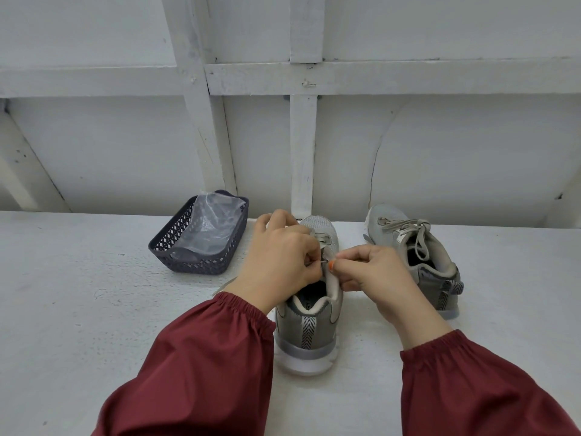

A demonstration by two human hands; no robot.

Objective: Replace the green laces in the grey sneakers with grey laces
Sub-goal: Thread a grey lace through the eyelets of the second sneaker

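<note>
- The table is white and carries everything; the shoe stands in its middle with the heel toward the person, and I take this shoe as the landmark
- The shoe is grey with a white sole and a striped pull tab at the heel; its opening is free, and the hands cover most of the eyelets
- The second shoe stands just right of the shoe, a little farther back; it has a grey lace already tied in a bow, so I judge this one as finished
- The basket is dark and stands to the left of the shoe, a little behind it; inside it lies a clear plastic bag
- The left hand is above the shoe's tongue, fingers curled and pinching the lace
- The right hand is at the shoe's right side, thumb and forefinger pressed together on the lace near the top eyelets
- The lace is grey and flat and crosses the front of the shoe; no green lace is visible, so probably only the last eyelets and the bow are left
</note>
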